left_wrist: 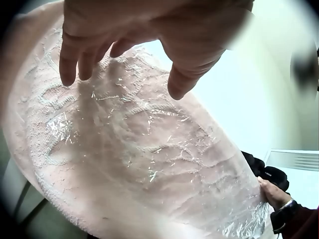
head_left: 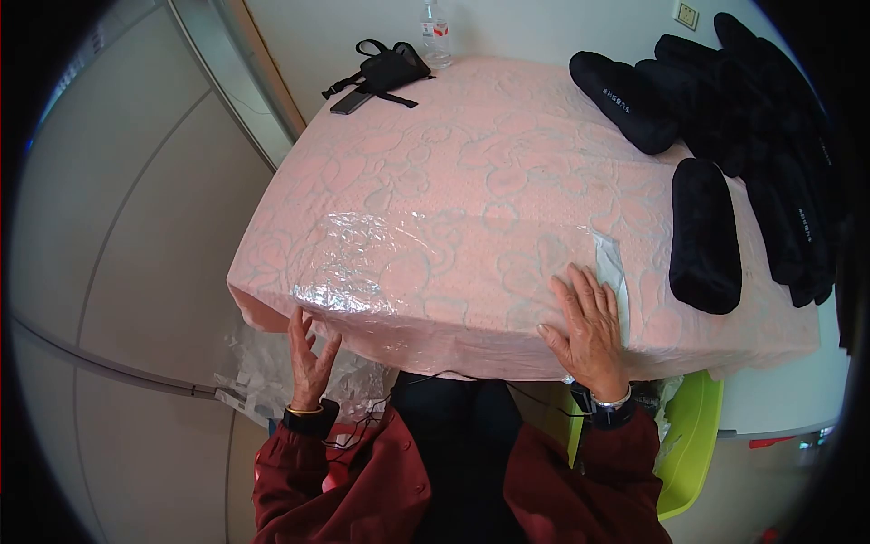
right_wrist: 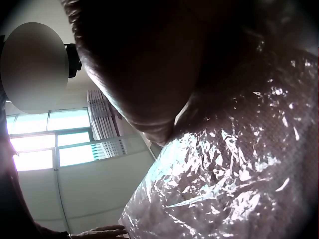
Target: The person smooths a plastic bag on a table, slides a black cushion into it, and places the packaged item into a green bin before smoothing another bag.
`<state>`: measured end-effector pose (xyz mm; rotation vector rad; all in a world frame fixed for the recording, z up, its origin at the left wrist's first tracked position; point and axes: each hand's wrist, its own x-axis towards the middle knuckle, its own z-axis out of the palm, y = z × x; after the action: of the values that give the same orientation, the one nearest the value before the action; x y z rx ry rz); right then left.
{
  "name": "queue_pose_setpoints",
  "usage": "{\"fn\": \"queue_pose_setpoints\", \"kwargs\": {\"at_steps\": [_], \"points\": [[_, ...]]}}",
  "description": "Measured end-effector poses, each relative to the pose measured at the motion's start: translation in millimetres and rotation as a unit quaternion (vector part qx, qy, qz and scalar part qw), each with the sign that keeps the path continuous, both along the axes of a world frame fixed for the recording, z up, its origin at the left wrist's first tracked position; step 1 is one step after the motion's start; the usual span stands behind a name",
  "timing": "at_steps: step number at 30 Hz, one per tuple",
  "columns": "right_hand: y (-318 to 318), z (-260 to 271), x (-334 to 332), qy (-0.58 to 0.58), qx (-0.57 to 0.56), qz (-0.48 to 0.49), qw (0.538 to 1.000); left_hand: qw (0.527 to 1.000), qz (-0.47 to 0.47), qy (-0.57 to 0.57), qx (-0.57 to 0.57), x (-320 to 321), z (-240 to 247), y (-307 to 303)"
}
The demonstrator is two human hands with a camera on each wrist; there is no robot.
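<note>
A clear plastic bag point(head_left: 349, 258) lies spread over the front of a pink patterned cloth point(head_left: 507, 136) in the head view, shiny and wrinkled at its left end. Along its right end runs a white strip point(head_left: 613, 263). My right hand point(head_left: 591, 335) rests with extended fingers on the plastic, next to that strip. At the front left corner of the bag is my left hand point(head_left: 311, 363), fingers and thumb spread apart, gripping nothing. The left wrist view shows those fingers point(left_wrist: 69, 64) over the crinkled plastic. In the right wrist view, my dark right hand covers part of the sheet point(right_wrist: 224, 184).
Several black rolled pillows point(head_left: 705, 236) lie along the right side. At the back are a black pouch point(head_left: 394, 68), a phone point(head_left: 352, 101) and a water bottle point(head_left: 436, 36). Below the front edge sit loose clear plastic point(head_left: 358, 376) and a green bin point(head_left: 696, 453).
</note>
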<state>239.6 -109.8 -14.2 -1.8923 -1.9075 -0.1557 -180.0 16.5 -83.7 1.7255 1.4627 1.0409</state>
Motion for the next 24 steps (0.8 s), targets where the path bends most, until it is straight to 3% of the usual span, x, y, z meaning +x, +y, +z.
{"fn": "queue_pose_setpoints", "kwargs": {"at_steps": [9,13,15,18,24], "points": [[1,-1,0,-0.002,0.003,0.002,1.0,0.998,-0.016,-0.059,0.005,12,1,8],[-4,4,10,0.022,0.016,0.042,0.999,0.993,0.053,-0.096,0.035,3,-12,20],[-9,6,18,0.034,0.019,0.064,0.997,0.989,0.045,-0.141,0.013,-8,-15,26],[-24,5,37,0.189,0.091,0.056,0.976,0.982,0.045,-0.184,-0.008,-20,-18,31],[-55,-1,62,0.145,0.077,0.0,0.986,0.95,0.094,-0.282,-0.097,-20,-27,39]]}}
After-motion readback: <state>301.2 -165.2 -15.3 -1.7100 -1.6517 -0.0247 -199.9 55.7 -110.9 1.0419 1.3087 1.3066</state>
